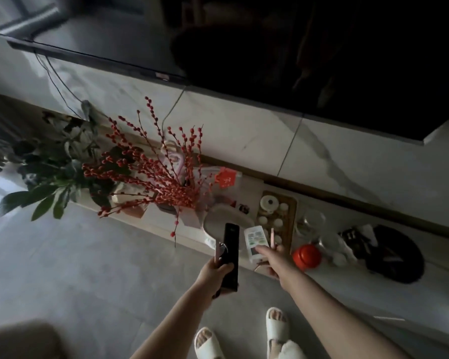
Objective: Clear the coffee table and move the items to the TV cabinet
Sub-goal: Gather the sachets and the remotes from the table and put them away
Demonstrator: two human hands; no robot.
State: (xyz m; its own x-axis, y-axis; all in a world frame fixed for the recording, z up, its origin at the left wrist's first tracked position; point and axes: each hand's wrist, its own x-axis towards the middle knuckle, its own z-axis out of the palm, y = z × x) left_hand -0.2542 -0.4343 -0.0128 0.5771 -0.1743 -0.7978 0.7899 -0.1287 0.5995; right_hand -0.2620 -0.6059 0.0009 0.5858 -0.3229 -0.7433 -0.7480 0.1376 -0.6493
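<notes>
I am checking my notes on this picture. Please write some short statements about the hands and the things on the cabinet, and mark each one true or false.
1. The left hand holds a black remote. True.
2. The right hand is empty. False: it holds a white remote together with a thin pink stick-like thing.
3. A red round container stands on the TV cabinet, to the right of the right hand. True.
4. The red berry branches lie flat on the floor. False: they stand up on the cabinet, beside a green plant.
5. The person is barefoot. False: both feet wear white slippers.
</notes>
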